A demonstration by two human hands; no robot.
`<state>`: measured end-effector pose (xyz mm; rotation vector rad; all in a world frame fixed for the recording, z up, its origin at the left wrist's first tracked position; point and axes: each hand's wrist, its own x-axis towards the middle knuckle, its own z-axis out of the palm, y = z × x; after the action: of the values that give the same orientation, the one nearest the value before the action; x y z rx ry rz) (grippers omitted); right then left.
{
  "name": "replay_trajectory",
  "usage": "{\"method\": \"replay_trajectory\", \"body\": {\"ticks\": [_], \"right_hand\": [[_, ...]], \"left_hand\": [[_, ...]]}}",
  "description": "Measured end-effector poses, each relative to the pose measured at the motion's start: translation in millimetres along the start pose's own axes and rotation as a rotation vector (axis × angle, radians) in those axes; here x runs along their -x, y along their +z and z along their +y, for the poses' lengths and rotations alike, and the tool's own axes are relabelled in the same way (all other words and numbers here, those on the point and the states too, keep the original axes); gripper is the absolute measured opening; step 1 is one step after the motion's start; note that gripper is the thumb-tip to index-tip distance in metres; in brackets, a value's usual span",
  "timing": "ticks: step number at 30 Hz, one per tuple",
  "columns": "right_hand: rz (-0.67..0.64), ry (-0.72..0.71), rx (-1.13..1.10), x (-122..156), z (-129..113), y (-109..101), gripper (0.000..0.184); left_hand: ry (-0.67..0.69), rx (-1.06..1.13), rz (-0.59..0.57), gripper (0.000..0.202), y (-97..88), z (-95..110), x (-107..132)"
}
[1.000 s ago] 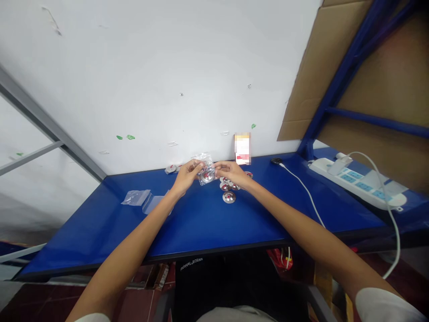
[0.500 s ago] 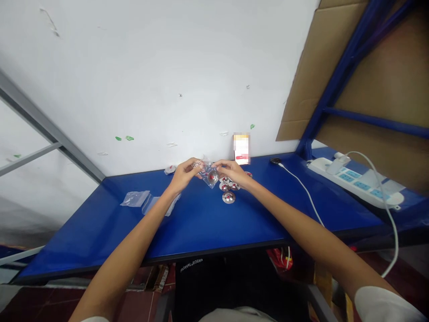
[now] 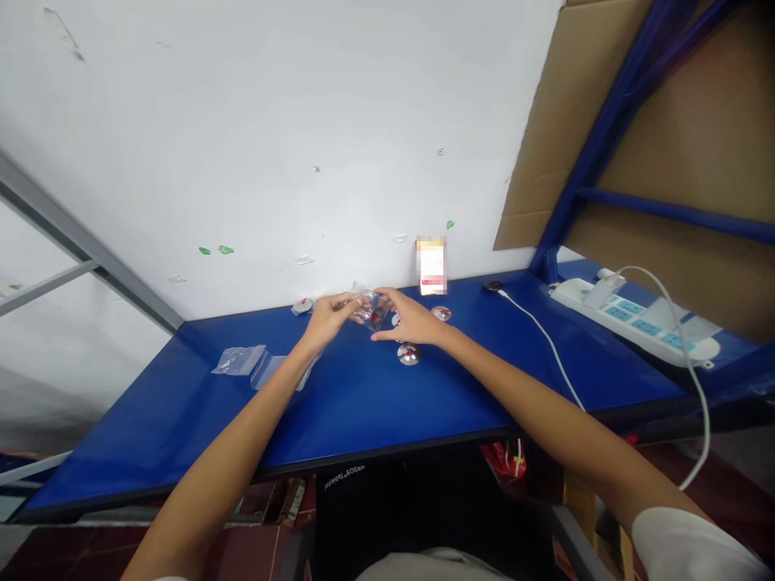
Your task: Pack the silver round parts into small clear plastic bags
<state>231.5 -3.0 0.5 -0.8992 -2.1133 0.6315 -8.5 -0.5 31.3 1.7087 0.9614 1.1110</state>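
Observation:
My left hand (image 3: 328, 319) pinches a crinkled clear plastic bag (image 3: 364, 297) above the blue table. A shiny metal disc with a red centre (image 3: 376, 318) shows in the bag, at its right side. My right hand (image 3: 412, 317) is beside the bag, thumb spread low and fingers apart, the fingertips close to the disc; whether they touch it I cannot tell. Below that hand lies a loose metal disc (image 3: 408, 353), with another disc (image 3: 441, 313) behind the wrist. More discs are partly hidden under the right hand.
Flat clear zip bags (image 3: 240, 361) lie left of my left forearm. A wrapped disc (image 3: 302, 307) sits near the wall. A lit, blurred screen (image 3: 431, 268) leans on the wall. At right are a white power strip (image 3: 635, 321), its cable and a small black object (image 3: 492, 286).
My right hand has let go of the bag's top edge and spread its thumb downward, covering more of the loose discs. My left hand still holds the bag. The view has shifted slightly.

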Motion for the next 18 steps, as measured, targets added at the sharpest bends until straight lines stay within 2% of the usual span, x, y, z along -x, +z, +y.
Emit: {"method": "replay_trajectory", "body": {"ticks": [2,7,12,18], "right_hand": [[0.054,-0.003,0.107,1,-3,8,0.098],[0.145,-0.037,0.216,-1,-2,12,0.069],[0.119,-0.024,0.23,-2,8,2,0.059],[0.099,-0.02,0.214,-4,13,-2,0.048]], "left_hand": [[-0.004,0.033,0.026,0.042,2.0,0,0],[0.01,0.075,0.014,0.043,-0.8,0,-1],[-0.036,0.097,-0.1,0.046,-8.0,-1,-3],[-0.032,0.148,-0.104,0.049,-12.7,-4,-5]]}}
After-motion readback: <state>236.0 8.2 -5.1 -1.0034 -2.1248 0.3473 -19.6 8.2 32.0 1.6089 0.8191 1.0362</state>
